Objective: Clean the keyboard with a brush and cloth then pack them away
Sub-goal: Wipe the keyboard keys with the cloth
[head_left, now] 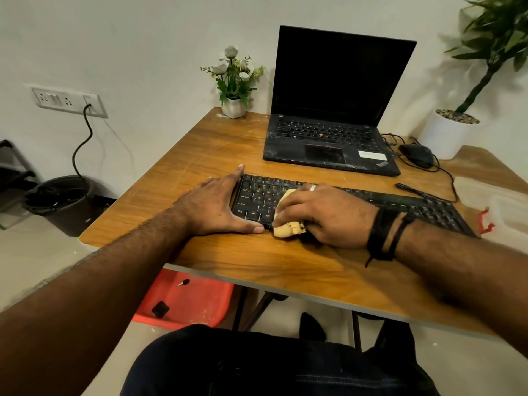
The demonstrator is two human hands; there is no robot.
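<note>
- wooden surface [257,264], keyboard [400,204] mid-frame
- left hand [217,207] flat, fingers straight, bracing keyboard's left end
- right hand [320,215] curled round yellow cloth [288,228] on keys
- cloth looks soft, light: bunch it anywhere

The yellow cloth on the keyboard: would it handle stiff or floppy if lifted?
Probably floppy: the yellow cloth is bunched and creased under the right hand, taking the hand's shape. Likely light, since it sits crumpled on the keyboard without flattening. It seems unlikely to roll or slide.
</note>
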